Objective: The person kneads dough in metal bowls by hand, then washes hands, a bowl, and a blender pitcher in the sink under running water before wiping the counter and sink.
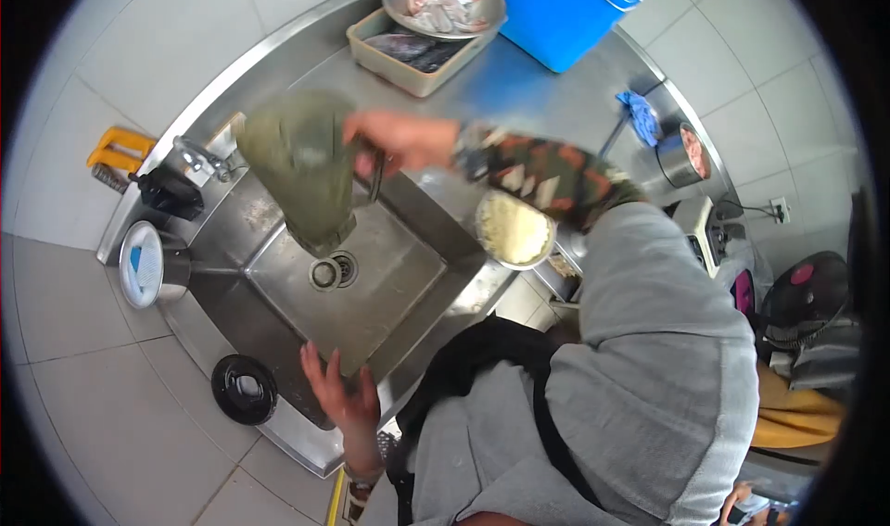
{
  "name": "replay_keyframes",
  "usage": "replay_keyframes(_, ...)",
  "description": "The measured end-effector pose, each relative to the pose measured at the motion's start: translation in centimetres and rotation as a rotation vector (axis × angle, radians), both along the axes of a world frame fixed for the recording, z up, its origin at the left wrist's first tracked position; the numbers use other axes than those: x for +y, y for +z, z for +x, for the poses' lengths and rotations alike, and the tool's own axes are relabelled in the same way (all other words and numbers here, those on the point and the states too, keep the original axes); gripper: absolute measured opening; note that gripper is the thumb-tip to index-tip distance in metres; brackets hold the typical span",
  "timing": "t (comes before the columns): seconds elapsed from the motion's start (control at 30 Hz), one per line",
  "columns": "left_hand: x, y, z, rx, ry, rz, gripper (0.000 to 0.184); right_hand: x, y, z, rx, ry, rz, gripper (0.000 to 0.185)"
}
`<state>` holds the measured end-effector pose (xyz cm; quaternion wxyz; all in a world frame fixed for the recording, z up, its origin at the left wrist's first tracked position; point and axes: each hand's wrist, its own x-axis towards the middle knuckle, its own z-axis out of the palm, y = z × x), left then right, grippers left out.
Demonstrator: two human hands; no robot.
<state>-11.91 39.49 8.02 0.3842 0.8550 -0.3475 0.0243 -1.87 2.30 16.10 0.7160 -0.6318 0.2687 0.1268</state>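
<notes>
My right hand [394,144], in a camouflage sleeve, is closed round the handle of a greenish, see-through blender jar [301,155]. The jar is held over the steel sink [371,248], its wide end up and its narrow base down toward the drain. Motion blurs the hand and the jar's upper part. Low over the sink's near side, my left hand [343,392] has its fingers spread and holds nothing. A round black lid [244,390] lies on the sink's rim, left of that hand.
Beside the sink are a faucet [199,158], a dark bottle [171,192] and a pot [173,274]. Farther back, a fish tray [422,82] supports a metal bowl [443,30] near a blue cooler [556,16]. A pale-filled bowl [514,231] sits under my right arm.
</notes>
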Motion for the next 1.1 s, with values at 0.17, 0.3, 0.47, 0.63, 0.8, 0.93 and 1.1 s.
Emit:
replay_keyframes(0.17, -10.1, -3.7, -2.7, 0.36, -0.194, -0.03, 0.037, -9.4, 15.7, -11.2, -0.151, -0.306, -0.173, 0.037)
replay_keyframes(0.3, -18.4, -6.8, -6.6, 0.714, -0.163, 0.103, 0.038, -18.7, 22.0, -20.1, -0.119, -0.475, -0.3, 0.04)
replay_keyframes(0.47, -24.0, -9.4, -11.6, 0.952, 0.019, -0.05, 0.041, -36.3, 18.9, -28.3, -0.03, -0.422, -0.439, 0.036)
replay_keyframes(0.63, -27.5, -9.5, -15.3, 0.852, 0.297, -0.242, 0.036, -51.0, 12.9, -36.5, 0.156, -0.198, -0.803, 0.045)
replay_keyframes(0.8, -30.3, -5.1, -18.2, 0.666, 0.291, -0.133, 0.031, -57.4, 10.1, -39.9, 0.269, -0.229, -1.044, 0.05)
replay_keyframes(0.93, -37.0, -3.7, -21.7, 0.669, 0.074, -0.084, 0.028, -61.6, 8.3, -40.4, 0.16, -0.248, -1.137, 0.068)
replay_keyframes(1.1, -49.7, -7.6, -27.3, 0.592, -0.246, -0.072, 0.033, -63.9, 7.3, -39.3, 0.212, -0.007, -1.374, 0.077)
